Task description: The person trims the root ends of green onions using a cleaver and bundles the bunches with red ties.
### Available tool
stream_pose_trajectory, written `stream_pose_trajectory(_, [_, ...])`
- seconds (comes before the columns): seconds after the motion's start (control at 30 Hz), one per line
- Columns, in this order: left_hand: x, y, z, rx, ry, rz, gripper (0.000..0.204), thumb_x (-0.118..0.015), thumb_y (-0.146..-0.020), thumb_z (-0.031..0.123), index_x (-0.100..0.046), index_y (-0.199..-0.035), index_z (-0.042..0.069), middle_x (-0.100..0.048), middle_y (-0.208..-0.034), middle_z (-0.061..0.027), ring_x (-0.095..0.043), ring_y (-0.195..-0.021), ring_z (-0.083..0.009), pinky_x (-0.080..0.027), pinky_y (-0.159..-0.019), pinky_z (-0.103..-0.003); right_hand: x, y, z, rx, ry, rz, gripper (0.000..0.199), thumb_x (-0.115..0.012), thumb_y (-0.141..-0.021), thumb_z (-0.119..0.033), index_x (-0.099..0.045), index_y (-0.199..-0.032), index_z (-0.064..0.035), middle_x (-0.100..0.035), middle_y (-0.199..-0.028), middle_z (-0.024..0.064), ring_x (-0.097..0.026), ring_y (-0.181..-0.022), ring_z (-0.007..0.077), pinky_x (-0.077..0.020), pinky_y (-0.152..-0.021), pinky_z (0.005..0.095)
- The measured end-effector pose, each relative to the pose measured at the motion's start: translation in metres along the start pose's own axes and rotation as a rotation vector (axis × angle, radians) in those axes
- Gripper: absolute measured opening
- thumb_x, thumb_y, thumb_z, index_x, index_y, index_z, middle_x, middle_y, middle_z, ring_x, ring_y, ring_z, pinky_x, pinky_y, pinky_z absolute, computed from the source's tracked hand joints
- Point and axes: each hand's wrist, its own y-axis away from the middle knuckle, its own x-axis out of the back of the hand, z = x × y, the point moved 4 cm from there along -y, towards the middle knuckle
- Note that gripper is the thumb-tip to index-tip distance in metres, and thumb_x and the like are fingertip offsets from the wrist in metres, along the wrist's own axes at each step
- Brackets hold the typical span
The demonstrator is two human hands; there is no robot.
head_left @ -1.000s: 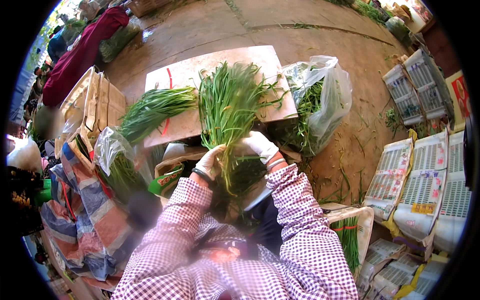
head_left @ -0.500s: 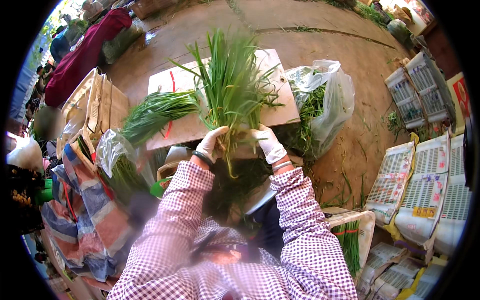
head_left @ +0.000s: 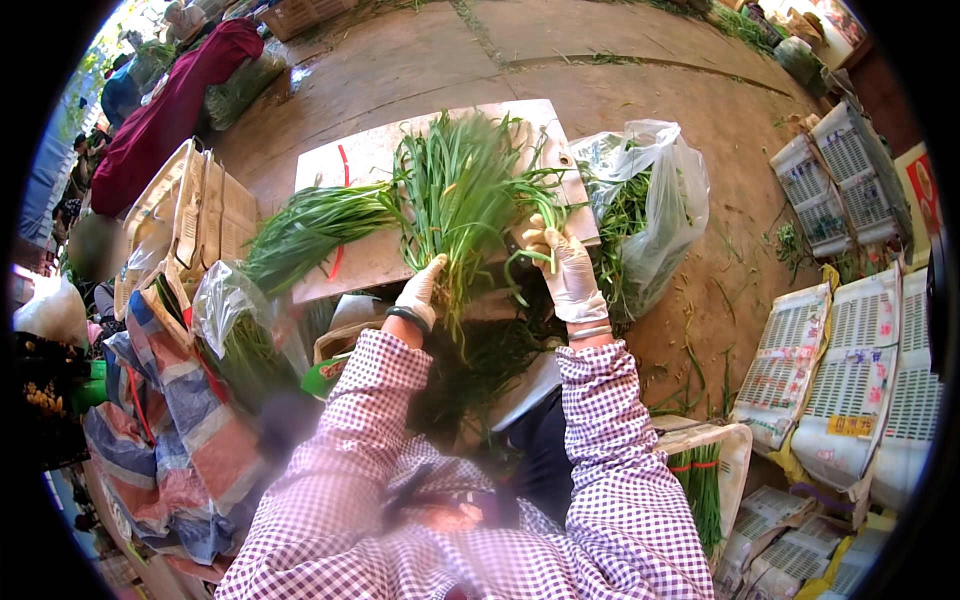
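Green bunch [head_left: 450,200] is lying on the white board [head_left: 370,160], leaves pointing away and stalk ends [head_left: 458,315] hanging past the near edge, I'd guess so they're easy to grab. Going big to small on my remote feed: slatted white crates [head_left: 845,350] stand well right of the board, probably to leave elbow room. Clear plastic bag [head_left: 665,235] with greens inside sits just beside the board's right edge, handy to reach imo. Second bundle [head_left: 310,230] lies over the board's left end, roughly sideways, which seems to keep it distinct from the main one. I've got the left hand [head_left: 418,292] pinched narrow on the bunch at the near edge, looks like steadying it. Right hand [head_left: 565,275], by the near right corner, has its fingers curled round a few loose stalks [head_left: 548,205], seemingly singled out. Red strip [head_left: 345,165] on the board's left part, can't tell why
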Motion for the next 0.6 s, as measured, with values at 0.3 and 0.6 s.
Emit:
stream_pose_trajectory(0.3, [-0.02,0.099,0.012,-1.288,-0.786,0.648,0.058,-0.069,-0.086,0.02,-0.046,-0.136,0.003,-0.05,-0.131,-0.0167,-0.041,-0.126,-0.0279,-0.028,-0.11,-0.039,-0.034,0.033,-0.016,-0.122,0.401,-0.147,0.037,-0.062,-0.094,-0.021,-0.055,-0.127,-0.004,-0.069,-0.085,0.0058,-0.062,-0.077,0.0103,-0.0473,-0.075,0.0225])
stream_pose_trajectory(0.6, [-0.04,0.121,-0.017,-0.205,-0.261,-0.355,0.03,-0.06,-0.096,0.028,-0.063,-0.106,0.0,-0.067,-0.092,-0.0092,-0.065,-0.084,-0.0201,-0.054,-0.076,-0.034,-0.059,0.098,0.092,0.047,1.138,-0.381,0.03,-0.066,-0.089,-0.025,-0.059,-0.106,-0.0014,-0.068,-0.084,0.018,-0.068,-0.076,0.0278,-0.0518,-0.07,0.037])
